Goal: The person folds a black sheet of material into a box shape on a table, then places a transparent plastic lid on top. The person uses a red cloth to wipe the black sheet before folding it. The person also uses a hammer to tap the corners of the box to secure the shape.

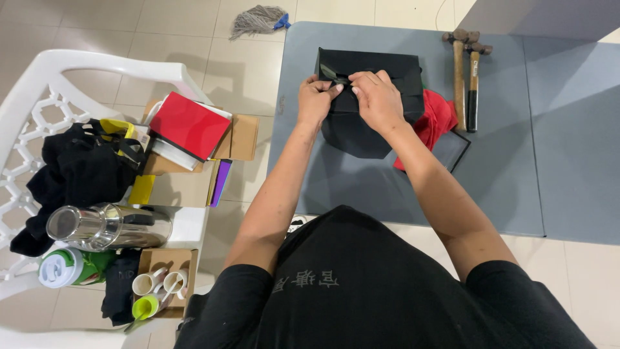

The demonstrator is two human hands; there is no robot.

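On the grey table (361, 187), both hands' fingers (332, 90) pinch together on a thin dark ribbon (329, 72) atop the black rectangular fabric-wrapped box (387, 68).

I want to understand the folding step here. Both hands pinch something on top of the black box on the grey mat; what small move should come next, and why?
Probably pull the two ends apart to tighten. The left hand and right hand meet at a dark ribbon on top of the black box, fingertips pinching it at the middle, so it looks like a knot or bow half made. I cannot tell whether it is already tied.
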